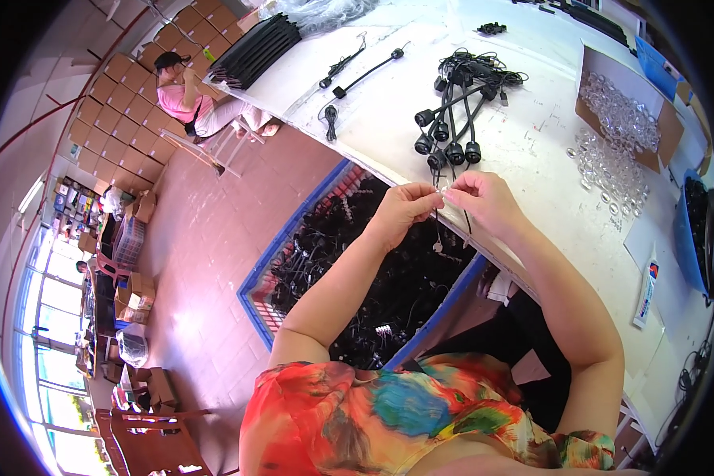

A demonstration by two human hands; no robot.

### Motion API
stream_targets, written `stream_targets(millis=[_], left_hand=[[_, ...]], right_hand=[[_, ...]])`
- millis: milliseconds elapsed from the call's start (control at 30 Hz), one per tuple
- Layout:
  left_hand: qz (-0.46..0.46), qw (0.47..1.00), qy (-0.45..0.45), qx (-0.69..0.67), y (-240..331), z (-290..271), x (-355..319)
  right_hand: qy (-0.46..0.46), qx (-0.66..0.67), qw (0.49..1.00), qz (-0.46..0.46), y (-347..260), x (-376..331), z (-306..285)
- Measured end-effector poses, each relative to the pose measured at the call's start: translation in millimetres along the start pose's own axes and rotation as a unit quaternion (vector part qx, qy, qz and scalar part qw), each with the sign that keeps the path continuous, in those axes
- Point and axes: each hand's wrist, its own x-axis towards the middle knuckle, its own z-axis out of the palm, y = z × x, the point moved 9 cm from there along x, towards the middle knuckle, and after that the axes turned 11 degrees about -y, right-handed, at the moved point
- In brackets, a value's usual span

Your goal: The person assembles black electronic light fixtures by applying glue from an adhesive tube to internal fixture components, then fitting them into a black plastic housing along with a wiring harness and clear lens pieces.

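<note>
White table (389, 119), both hands' fingers (435, 193) pinching cable (439, 226)

I see a sleeveless top (389, 412) in a loud print of orange, red, teal and green, both arms bare, and no rings or watch.

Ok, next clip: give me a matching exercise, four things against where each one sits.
Things:
1. black sockets
2. clear bulbs
3. blue crate
4. thin wire

Places:
A. in the cardboard box at the table's right
B. pinched between the left hand and the right hand
C. on the floor beside the table, full of black cables
D. bunched on the white table, just beyond the hands

Pairs: 1-D, 2-A, 3-C, 4-B
</note>
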Motion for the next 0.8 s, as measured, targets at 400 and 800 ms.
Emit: stream_targets(millis=[400, 800], left_hand=[[0.001, 0.990, -0.073, -0.125, 6.0, 6.5, 12.4], [0.125, 0.988, 0.050, 0.076, 21.6, 6.7, 6.2]], right_hand=[[-0.148, 0.387, 0.904, 0.108, 27.7, 14.6, 23.1], [0.085, 0.050, 0.991, -0.087, -5.4, -3.8, -15.5]])
